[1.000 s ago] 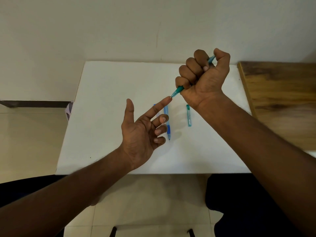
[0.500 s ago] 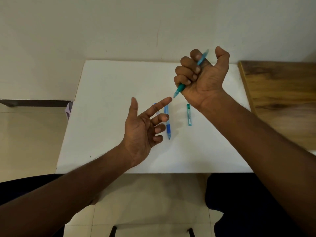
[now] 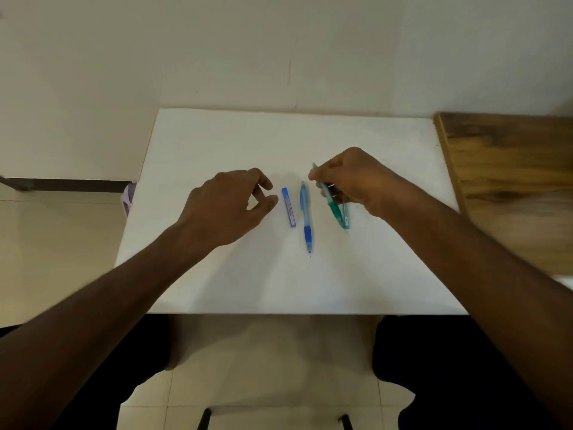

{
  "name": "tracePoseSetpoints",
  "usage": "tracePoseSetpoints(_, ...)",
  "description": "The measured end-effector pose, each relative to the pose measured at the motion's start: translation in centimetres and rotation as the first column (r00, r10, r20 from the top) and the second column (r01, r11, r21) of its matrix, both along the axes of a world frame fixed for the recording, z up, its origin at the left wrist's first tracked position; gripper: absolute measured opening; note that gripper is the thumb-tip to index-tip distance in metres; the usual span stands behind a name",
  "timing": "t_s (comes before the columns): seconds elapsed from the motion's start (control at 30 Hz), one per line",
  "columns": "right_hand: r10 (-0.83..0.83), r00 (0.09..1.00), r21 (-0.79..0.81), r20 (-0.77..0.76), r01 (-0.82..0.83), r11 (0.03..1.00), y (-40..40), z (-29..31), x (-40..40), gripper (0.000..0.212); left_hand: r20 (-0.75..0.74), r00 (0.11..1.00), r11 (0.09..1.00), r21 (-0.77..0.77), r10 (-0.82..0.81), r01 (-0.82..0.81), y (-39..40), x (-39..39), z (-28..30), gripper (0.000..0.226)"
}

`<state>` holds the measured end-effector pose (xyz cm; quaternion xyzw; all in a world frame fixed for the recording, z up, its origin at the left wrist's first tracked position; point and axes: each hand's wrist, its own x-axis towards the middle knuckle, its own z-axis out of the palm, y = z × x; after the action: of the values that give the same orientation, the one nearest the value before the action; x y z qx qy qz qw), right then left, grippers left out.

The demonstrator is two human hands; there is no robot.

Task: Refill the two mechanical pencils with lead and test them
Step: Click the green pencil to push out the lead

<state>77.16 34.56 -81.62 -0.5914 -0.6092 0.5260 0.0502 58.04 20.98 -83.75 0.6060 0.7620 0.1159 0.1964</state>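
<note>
A blue mechanical pencil (image 3: pixel 306 217) lies on the white table (image 3: pixel 217 274), tip toward me. Left of it lies a small blue lead case (image 3: pixel 288 207). My right hand (image 3: pixel 356 181) holds a teal-green mechanical pencil (image 3: pixel 332 202) low over the table, tip toward me, right of the blue pencil. A green lead case (image 3: pixel 345 217) lies under that pencil, mostly hidden by it. My left hand (image 3: pixel 229 203) hovers palm down left of the blue case, fingers loosely curled, holding nothing.
A wooden surface (image 3: pixel 511 169) adjoins the table on the right. A pale wall stands behind the table, tiled floor lies to the left and below. A small lilac object (image 3: pixel 128 195) sits at the table's left edge.
Both hands came down from a raised position to just above the table. My left hand turned palm down. The teal-green pencil now points tip toward me, low beside the blue pencil.
</note>
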Motion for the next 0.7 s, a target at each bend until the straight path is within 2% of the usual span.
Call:
tracePoseSetpoints(0.07,0.065,0.988,0.122,0.141,-0.082,0.989,0.1,-0.6,0.4,0.027,0.012,1.0,1.0,-0.01,-0.015,0.015,-0.2,0.0,-0.4,0.037)
tracePoseSetpoints(0.13,0.077,0.973,0.193,0.218,-0.12,0.974,-0.1,-1.0,0.8,0.028,-0.006,0.999,0.998,-0.035,-0.05,0.05,-0.5,0.2,-0.5,0.04)
tracePoseSetpoints(0.5,0.108,0.917,0.375,0.385,-0.262,0.889,-0.3,-2.6,0.5,0.039,-0.054,0.99,0.991,-0.032,-0.13,0.128,-0.7,0.6,-0.9,0.034)
tracePoseSetpoints(0.6,0.092,0.916,0.445,0.39,-0.275,0.852,-0.6,-3.0,0.3,0.037,-0.059,0.989,0.991,-0.027,-0.136,0.134,-0.7,0.6,-1.0,0.03)
tracePoseSetpoints(0.7,0.092,0.916,0.448,0.391,-0.276,0.85,-0.8,-3.2,0.2,0.036,-0.07,0.987,0.989,-0.033,-0.147,0.145,-0.6,0.7,-0.9,0.03)
